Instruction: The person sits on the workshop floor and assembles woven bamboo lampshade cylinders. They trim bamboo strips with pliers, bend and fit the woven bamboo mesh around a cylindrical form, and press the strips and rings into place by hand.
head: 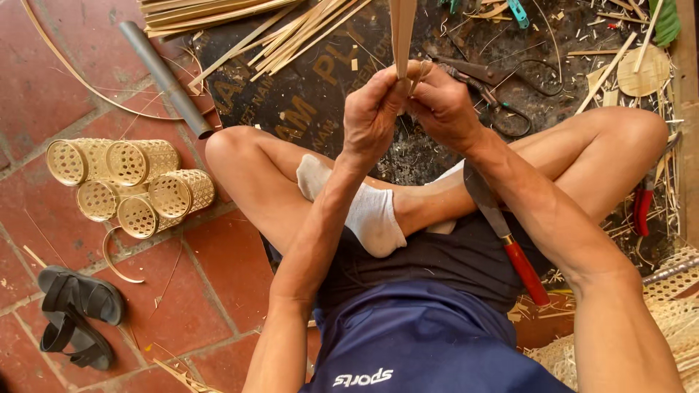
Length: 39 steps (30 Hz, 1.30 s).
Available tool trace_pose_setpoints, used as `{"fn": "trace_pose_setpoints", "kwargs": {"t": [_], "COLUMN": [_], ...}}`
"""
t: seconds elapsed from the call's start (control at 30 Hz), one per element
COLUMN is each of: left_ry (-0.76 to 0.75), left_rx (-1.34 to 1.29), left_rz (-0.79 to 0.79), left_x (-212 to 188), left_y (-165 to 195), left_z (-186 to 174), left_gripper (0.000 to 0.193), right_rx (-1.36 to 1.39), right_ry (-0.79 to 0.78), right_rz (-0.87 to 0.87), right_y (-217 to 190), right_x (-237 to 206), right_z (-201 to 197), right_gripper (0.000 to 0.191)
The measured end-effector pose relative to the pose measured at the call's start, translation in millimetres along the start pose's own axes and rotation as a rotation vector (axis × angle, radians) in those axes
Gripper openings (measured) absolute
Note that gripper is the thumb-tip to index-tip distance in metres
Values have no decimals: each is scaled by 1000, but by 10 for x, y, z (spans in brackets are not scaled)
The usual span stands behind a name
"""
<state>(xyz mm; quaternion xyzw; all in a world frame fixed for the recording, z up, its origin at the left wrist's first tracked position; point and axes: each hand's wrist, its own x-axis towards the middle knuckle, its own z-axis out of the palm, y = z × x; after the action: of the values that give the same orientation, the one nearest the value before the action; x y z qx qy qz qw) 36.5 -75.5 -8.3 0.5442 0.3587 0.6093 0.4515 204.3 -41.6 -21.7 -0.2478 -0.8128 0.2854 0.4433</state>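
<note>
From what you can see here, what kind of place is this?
Probably a small bamboo-weaving workspace on a tiled floor. Both hands, left hand and right hand, grip a bamboo strip; finished woven baskets lie beside loose bamboo strips, with a red-handled knife on the lap.

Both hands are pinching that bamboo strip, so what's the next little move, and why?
Probably ease the two hands apart to split the strip further. The left hand and right hand pinch the bamboo strip at its lower end, thumbs close together, while the red-handled knife lies unused in the lap.

Both hands grip bamboo strips
</note>
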Motion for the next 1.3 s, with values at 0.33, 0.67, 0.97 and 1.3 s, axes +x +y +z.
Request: {"fn": "trace_pose_setpoints", "kwargs": {"t": [0.33, 0.67, 0.97, 1.3], "left_ry": [-71, -211, -407, -309], "left_rx": [-182, 94, 165, 58], "left_rz": [12, -3, -1044, -1266], "left_x": [-115, 382, -234, -711], "left_y": [-153, 720, 1338, 978], "left_z": [-60, -70, -853, -1043], "left_gripper": [23, 21, 22, 26], "right_rx": [-255, 6, -601, -743], "right_ry": [-241, -189, -235, 506], "right_rz": [199, 253, 635, 1145], "right_y": [554, -285, -1328, -994], "right_x": [-452, -6, -1329, -3540], "right_z": [368, 318, -1154, -2087], "right_gripper": [14, 26, 25, 27]}}
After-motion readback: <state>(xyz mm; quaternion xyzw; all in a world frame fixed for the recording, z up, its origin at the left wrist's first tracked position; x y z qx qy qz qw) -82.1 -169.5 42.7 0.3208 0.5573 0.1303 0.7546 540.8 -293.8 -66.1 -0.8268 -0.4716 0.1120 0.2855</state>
